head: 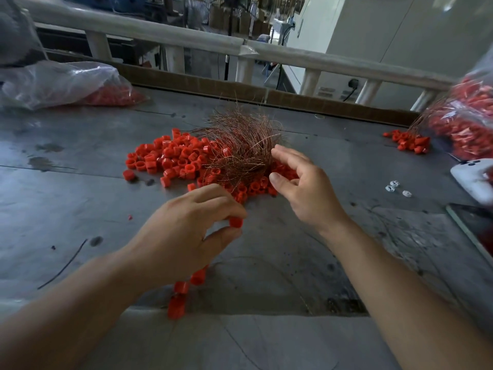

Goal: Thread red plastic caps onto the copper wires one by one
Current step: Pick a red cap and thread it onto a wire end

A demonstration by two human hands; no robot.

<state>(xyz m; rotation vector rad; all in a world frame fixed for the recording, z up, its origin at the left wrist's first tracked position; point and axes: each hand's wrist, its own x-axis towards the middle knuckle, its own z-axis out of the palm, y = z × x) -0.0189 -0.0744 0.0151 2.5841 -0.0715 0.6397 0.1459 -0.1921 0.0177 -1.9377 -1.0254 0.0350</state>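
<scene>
Red plastic caps (pixel 170 158) lie heaped at the centre of the frame on the grey table (pixel 66 182), with a tangle of copper wires (pixel 240 140) resting on the heap's right part. Lower centre, the left hand (pixel 186 236) pinches a single cap (pixel 236 222) between thumb and forefinger, and a string of caps (pixel 184 288) trails out below its wrist. The right hand (pixel 306 188) hovers just right of the wires, fingers spread and relaxed, visibly gripping nothing.
</scene>
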